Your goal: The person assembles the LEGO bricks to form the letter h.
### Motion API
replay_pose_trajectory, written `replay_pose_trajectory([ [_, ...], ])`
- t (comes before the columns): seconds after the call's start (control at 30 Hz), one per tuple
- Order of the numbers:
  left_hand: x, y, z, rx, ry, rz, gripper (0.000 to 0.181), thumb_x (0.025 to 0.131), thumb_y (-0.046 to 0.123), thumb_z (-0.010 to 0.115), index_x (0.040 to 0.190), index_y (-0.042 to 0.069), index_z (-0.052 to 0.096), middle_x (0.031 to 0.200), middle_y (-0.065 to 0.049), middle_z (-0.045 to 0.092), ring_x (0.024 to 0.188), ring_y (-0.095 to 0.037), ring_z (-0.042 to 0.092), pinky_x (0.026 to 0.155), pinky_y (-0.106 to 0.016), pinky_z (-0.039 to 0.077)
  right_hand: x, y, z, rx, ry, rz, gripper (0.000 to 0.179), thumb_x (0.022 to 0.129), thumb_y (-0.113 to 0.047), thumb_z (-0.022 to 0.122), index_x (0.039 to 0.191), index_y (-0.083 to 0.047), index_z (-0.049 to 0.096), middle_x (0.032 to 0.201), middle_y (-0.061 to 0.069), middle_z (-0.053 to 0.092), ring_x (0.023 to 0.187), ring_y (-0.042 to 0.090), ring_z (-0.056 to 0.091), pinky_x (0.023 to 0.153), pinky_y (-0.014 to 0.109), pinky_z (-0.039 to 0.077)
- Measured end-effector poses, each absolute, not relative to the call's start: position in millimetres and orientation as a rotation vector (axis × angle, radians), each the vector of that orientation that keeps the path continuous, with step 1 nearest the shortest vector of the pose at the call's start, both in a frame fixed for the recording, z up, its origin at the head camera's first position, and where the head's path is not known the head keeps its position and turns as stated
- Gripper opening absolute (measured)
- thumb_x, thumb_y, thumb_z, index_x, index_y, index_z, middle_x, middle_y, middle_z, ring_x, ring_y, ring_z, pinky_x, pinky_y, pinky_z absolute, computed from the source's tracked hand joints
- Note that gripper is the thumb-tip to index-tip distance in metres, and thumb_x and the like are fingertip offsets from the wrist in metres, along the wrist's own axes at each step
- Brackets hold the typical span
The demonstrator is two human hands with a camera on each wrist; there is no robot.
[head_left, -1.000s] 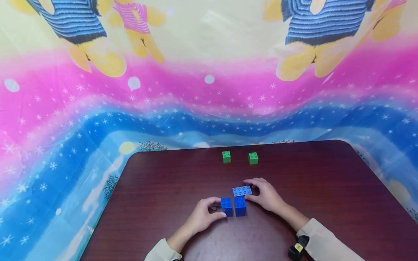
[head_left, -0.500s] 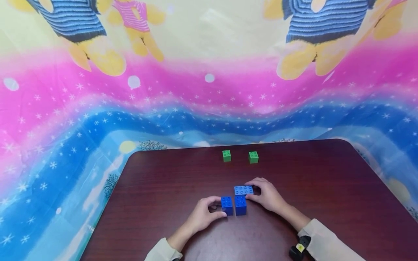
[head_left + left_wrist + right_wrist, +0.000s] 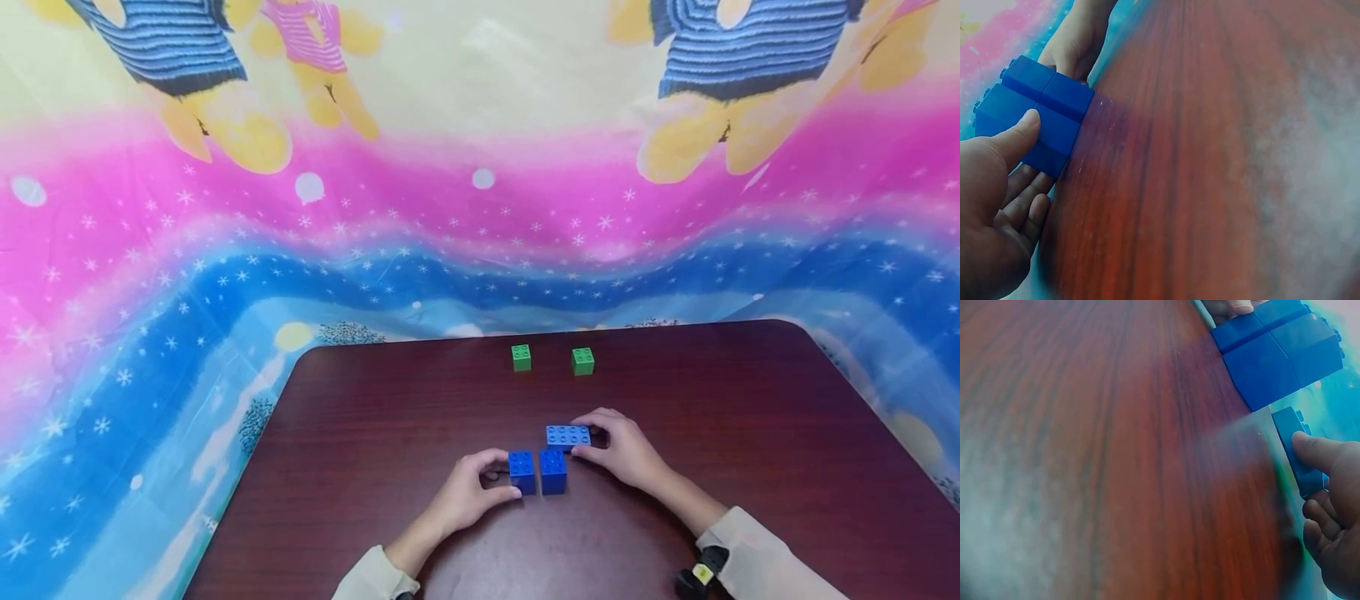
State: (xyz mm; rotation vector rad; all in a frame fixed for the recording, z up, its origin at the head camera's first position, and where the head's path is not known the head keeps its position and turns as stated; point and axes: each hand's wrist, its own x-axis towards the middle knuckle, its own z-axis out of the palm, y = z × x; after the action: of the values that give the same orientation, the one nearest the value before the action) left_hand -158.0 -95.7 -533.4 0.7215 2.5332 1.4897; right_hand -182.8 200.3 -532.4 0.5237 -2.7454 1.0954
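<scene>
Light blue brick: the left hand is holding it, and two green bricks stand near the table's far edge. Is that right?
Not quite: the head view shows the right hand holding the light blue brick. The two green bricks do stand near the far edge of the table.

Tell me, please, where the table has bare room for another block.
Bare tabletop lies left of the left hand, right of the right hand, and between the green blocks and the light-blue block. It is crowded between the hands, where the light-blue block is close behind two dark-blue stacks.
</scene>
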Motion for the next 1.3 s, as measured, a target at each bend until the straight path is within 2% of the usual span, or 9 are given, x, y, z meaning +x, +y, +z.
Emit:
replay_pose_trajectory([
  [0.13,-159,-96,-534,0.727,2.533,1.489,0.041,0.082,0.017,0.087,0.115,0.002,0.069,0.108,-0.009,0.074,0.092,-0.019,0.069,0.084,-0.03,0.056,-181,204,-529,0.526,-2.739,1.099,0.039,0.081,-0.019,0.088,0.117,-0.014,0.074,0.107,-0.006,0.068,0.096,0.013,0.059,0.083,0.036,0.054],
  [0.43,-161,-98,-532,0.764,2.518,1.454,0.045,0.082,0.019,0.087,0.118,0.001,0.068,0.111,-0.01,0.073,0.093,-0.019,0.069,0.085,-0.03,0.056,-179,211,-515,0.524,-2.716,1.087,0.039,0.081,-0.019,0.088,0.118,-0.015,0.074,0.108,-0.006,0.069,0.101,0.017,0.062,0.086,0.042,0.055],
  [0.7,-166,-106,-521,0.803,2.384,1.498,0.053,0.084,0.014,0.085,0.131,0.003,0.062,0.125,-0.012,0.068,0.11,-0.03,0.067,0.09,-0.037,0.055,-173,214,-503,0.515,-2.714,1.08,0.041,0.081,-0.021,0.088,0.12,-0.016,0.074,0.111,-0.007,0.069,0.103,0.015,0.061,0.085,0.04,0.056],
  [0.93,-168,-112,-508,0.803,2.387,1.501,0.052,0.092,0.02,0.078,0.136,0.001,0.057,0.131,-0.013,0.065,0.117,-0.029,0.065,0.094,-0.041,0.054,-168,212,-491,0.507,-2.705,1.086,0.042,0.081,-0.023,0.088,0.12,-0.019,0.074,0.112,-0.008,0.068,0.102,0.014,0.06,0.085,0.039,0.057],
  [1.1,-171,-117,-496,0.785,2.45,1.53,0.049,0.094,0.016,0.075,0.138,0.005,0.058,0.132,-0.016,0.064,0.117,-0.03,0.064,0.095,-0.044,0.053,-164,208,-481,0.519,-2.688,1.1,0.044,0.08,-0.023,0.089,0.12,-0.016,0.074,0.112,-0.008,0.069,0.102,0.014,0.06,0.085,0.039,0.057],
  [1.3,-172,-120,-481,0.8,2.478,1.582,0.051,0.09,0.012,0.079,0.137,0.014,0.059,0.131,-0.015,0.065,0.119,-0.027,0.062,0.096,-0.042,0.054,-160,201,-471,0.549,-2.667,1.114,0.044,0.079,-0.024,0.09,0.119,-0.018,0.075,0.111,-0.011,0.068,0.102,0.014,0.06,0.086,0.039,0.056],
])
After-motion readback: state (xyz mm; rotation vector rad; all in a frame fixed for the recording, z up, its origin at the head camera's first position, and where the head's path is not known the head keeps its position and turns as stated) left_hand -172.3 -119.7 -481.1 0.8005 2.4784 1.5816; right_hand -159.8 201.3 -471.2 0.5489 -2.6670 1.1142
